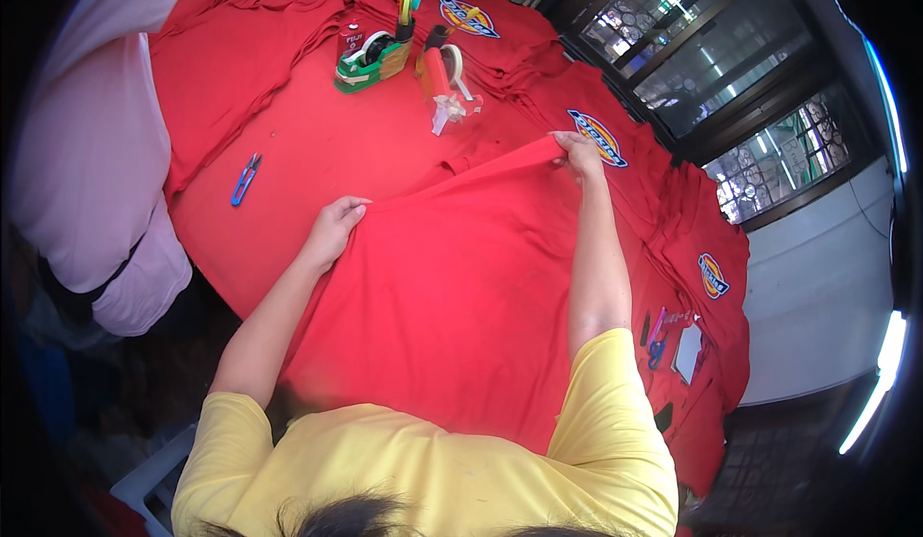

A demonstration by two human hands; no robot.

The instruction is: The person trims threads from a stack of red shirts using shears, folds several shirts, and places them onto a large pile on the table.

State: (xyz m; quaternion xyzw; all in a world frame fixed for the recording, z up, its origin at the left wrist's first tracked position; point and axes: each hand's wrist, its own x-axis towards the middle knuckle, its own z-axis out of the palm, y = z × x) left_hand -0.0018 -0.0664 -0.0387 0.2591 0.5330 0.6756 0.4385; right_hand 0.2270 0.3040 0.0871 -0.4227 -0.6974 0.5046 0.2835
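A red T-shirt (452, 277) is stretched between my two hands, its far edge pulled taut and slanting up to the right. My left hand (336, 229) pinches one end of that edge, thumb and fingers pressed together. Farther away and to the right, my right hand (579, 155) grips the other end, beside a printed badge on another red shirt. The cloth hangs from the edge down toward my body, over the near side of the red-topped table (308, 143).
Blue thread snips (246, 179) lie left of my hands. A green tape dispenser (373, 64) and a red one (447, 80) stand at the back. Piled red shirts (663, 200) line the right edge, near a white pad (686, 352). A person in pink (91, 172) stands left.
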